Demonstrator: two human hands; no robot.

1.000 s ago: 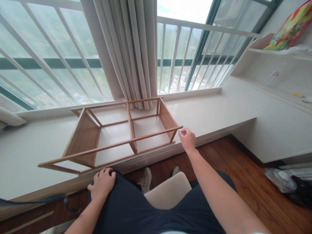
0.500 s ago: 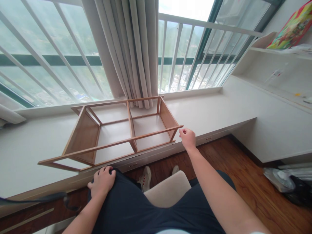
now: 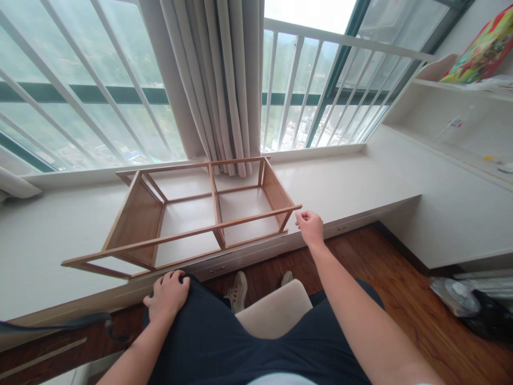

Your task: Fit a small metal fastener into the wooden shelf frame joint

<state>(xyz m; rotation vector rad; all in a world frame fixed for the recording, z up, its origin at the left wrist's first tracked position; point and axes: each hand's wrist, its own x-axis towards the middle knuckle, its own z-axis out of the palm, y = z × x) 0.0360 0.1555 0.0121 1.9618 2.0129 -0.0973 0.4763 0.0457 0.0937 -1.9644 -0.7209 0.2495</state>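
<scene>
A brown wooden shelf frame lies on its side on the white window ledge, its solid boards standing on edge between thin rails. My right hand is closed in a pinch just off the right end of the frame's near rail, with a small gap between them. Whether anything sits between those fingertips is too small to make out. On my left knee, over the dark trousers, rests my left hand. Its fingers lie over the cloth, slightly apart, and hold nothing.
A grey curtain hangs behind the frame, before white window bars. Between my legs shows a pale seat. White shelving stands at right, with plastic bags on the floor below. A dark strap crosses the lower left.
My right hand has shifted slightly away from the rail's end. The view has tilted a little; the frame and my left hand stay in place.
</scene>
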